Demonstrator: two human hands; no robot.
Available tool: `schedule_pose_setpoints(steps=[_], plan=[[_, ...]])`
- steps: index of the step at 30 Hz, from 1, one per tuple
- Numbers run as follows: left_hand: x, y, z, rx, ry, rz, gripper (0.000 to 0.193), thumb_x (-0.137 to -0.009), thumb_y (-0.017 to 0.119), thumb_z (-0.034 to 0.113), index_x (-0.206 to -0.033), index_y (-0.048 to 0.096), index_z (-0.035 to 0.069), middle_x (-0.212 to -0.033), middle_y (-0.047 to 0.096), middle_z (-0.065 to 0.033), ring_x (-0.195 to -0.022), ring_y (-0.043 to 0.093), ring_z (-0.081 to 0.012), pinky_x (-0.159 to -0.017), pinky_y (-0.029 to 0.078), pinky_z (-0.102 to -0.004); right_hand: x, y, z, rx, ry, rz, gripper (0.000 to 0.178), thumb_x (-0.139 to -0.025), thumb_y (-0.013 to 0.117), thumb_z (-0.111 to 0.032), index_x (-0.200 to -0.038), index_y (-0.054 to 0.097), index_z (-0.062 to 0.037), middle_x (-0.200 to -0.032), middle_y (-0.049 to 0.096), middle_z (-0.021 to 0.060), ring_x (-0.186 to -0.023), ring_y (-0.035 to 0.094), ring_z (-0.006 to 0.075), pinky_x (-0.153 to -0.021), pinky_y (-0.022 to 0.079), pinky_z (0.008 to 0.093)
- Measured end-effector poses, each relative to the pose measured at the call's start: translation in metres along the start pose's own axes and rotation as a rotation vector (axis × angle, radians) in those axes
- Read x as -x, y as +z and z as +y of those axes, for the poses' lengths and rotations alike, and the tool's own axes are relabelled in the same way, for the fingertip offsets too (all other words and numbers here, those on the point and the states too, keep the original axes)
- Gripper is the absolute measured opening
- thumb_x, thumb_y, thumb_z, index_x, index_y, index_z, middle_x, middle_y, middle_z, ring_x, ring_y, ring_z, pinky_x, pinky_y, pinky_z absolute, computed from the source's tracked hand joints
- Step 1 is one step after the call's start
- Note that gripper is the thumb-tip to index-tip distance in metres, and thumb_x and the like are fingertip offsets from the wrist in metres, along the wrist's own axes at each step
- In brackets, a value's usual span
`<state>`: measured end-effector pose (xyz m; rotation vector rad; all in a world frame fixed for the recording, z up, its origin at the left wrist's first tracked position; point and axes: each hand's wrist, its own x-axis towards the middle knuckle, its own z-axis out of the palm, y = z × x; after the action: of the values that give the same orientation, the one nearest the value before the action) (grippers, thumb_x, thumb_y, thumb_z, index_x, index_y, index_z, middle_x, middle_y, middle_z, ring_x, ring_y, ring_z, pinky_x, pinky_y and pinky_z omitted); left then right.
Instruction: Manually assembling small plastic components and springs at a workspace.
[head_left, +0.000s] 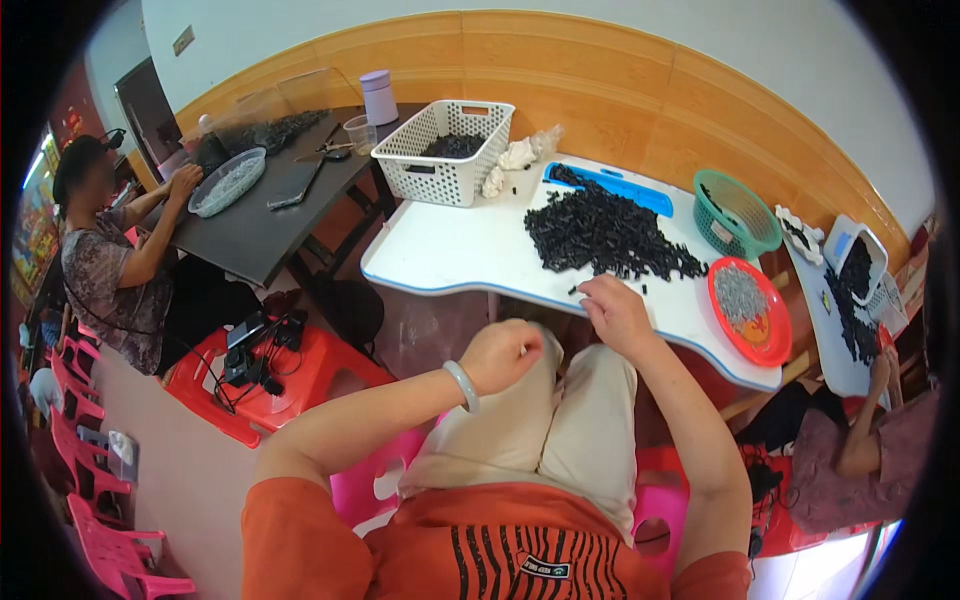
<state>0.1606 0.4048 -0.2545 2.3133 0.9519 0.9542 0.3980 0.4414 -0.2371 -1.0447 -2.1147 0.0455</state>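
Note:
My left hand (503,357) is held over my lap, its fingers curled closed, and anything inside them is hidden. At the front edge of the white table (440,240), my right hand (615,315) has its thumb and fingers pinched together, with a small black piece (574,290) at the fingertips. Just beyond it lies a heap of small black tube-like pieces (605,230). To the right of that hand is a red round tray (775,335) bearing many small clear or grey pieces (738,297).
A blue tray (640,195) lies behind the heap, beside a green basket (738,228). A white basket (455,185) with black pieces stands at the back left. One co-worker (120,260) sits at a dark table (240,230); another (860,450) works at the right.

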Motion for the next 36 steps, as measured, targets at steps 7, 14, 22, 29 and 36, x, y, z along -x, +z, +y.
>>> schedule_pose_setpoints(steps=[7,14,22,29,36], plan=[[-0.098,-0.041,-0.078,-0.065,-0.108,0.357,0.012,-0.076,0.065,0.002,-0.088,0.062,0.002,-0.086,0.061,-0.0149,-0.074,0.060,-0.0326,-0.065,0.049,-0.0395,-0.035,0.022,0.040,0.049,0.012,-0.159,0.014,-0.079,0.067,-0.007,-0.093,0.067,-0.0072,-0.088,0.059,0.0092,-0.075,0.062,0.0284,-0.064,0.051,0.0357],[-0.214,-0.047,-0.153,-0.317,-0.080,0.320,0.017,-0.079,0.063,0.001,-0.096,0.064,0.002,-0.095,0.061,-0.0156,-0.082,0.061,-0.0348,-0.073,0.050,-0.0409,-0.061,0.028,0.062,0.000,0.065,-0.180,0.008,-0.078,0.067,-0.005,-0.085,0.062,-0.0052,-0.086,0.058,0.0092,-0.074,0.061,0.0290,-0.063,0.050,0.0363],[-0.284,-0.026,-0.197,-0.607,-0.282,0.082,0.018,-0.084,0.063,0.011,-0.099,0.063,0.003,-0.107,0.057,-0.0170,-0.092,0.063,-0.0347,-0.078,0.052,-0.0433,-0.076,0.029,0.088,-0.119,0.224,-0.153,0.009,-0.080,0.064,-0.006,-0.085,0.057,-0.0041,-0.081,0.058,0.0105,-0.074,0.059,0.0296,-0.063,0.048,0.0371],[-0.287,-0.017,-0.224,-0.606,-0.291,0.066,0.009,-0.084,0.063,0.012,-0.086,0.066,0.005,-0.096,0.060,-0.0159,-0.087,0.062,-0.0347,-0.077,0.052,-0.0422,-0.073,0.034,0.096,-0.172,0.247,-0.133,0.010,-0.080,0.066,-0.008,-0.087,0.059,-0.0044,-0.078,0.060,0.0101,-0.071,0.060,0.0290,-0.061,0.047,0.0367],[-0.277,-0.014,-0.229,-0.542,-0.180,0.100,0.005,-0.081,0.061,0.007,-0.082,0.065,0.004,-0.084,0.061,-0.0145,-0.080,0.062,-0.0342,-0.073,0.050,-0.0422,-0.071,0.036,0.098,-0.204,0.246,-0.136,0.010,-0.079,0.067,-0.009,-0.084,0.059,-0.0060,-0.077,0.059,0.0090,-0.072,0.060,0.0290,-0.062,0.048,0.0371]])
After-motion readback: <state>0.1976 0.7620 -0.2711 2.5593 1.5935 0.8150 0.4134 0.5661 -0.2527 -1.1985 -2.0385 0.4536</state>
